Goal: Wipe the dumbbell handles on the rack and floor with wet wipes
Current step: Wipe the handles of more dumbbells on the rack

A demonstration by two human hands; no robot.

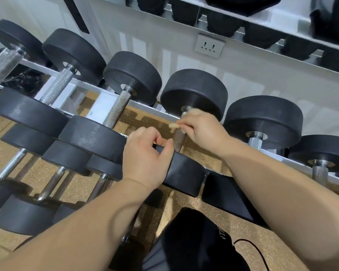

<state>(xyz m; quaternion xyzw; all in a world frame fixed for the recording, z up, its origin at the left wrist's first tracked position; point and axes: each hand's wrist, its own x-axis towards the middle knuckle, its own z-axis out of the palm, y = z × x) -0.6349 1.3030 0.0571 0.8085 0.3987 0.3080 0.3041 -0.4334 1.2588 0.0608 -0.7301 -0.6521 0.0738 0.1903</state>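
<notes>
While right hand [202,130] grips handle [178,139], left hand [145,157] pinches near head rim [186,156].

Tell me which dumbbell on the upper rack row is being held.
The fourth dumbbell from the left: the right hand wraps its handle, the left hand grips its near head. The others sit untouched.

Your right hand [202,132] grips the handle [178,140] of a dumbbell lying across the rack rail [90,87]. Nearer you than that grip, your left hand [145,159] holds the near head [186,173]. The far head [194,92] lies beyond the grip, and a wall socket [209,45] farther back. Neighbouring dumbbells flank the grip, left [117,109] and right [255,142].
</notes>
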